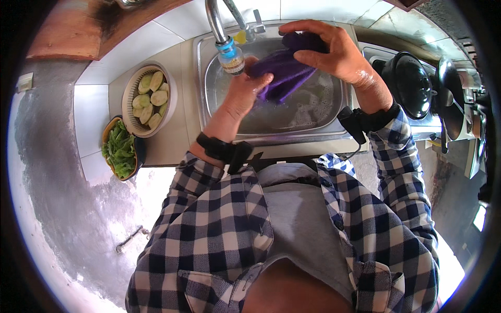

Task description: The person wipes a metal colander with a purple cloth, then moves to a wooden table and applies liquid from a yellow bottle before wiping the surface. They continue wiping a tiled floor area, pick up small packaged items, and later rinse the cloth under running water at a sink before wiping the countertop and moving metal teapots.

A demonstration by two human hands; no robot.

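Observation:
A wet-looking purple cloth (287, 72) is bunched up over a stainless steel sink (199, 78). My left hand (244, 92) grips its left end, thumb on top, just beside the faucet's filter tip. At the cloth's upper right end, my right hand (336, 53) is curved around the fabric, with the thumb below and the fingers above; part of the grip is hidden by the hand itself. Under the cloth, the sink basin (274, 125) holds shallow water with some suds. The faucet (215, 23) carries a blue and clear filter (231, 58).
Left of the sink stand a white basket-lined bowl (127, 113) of sliced pale vegetables (150, 99) and a dish of green leaves (121, 150) at the counter edge. To the right, a black lidded pot (411, 86) and a wok (450, 98) stand by the stove.

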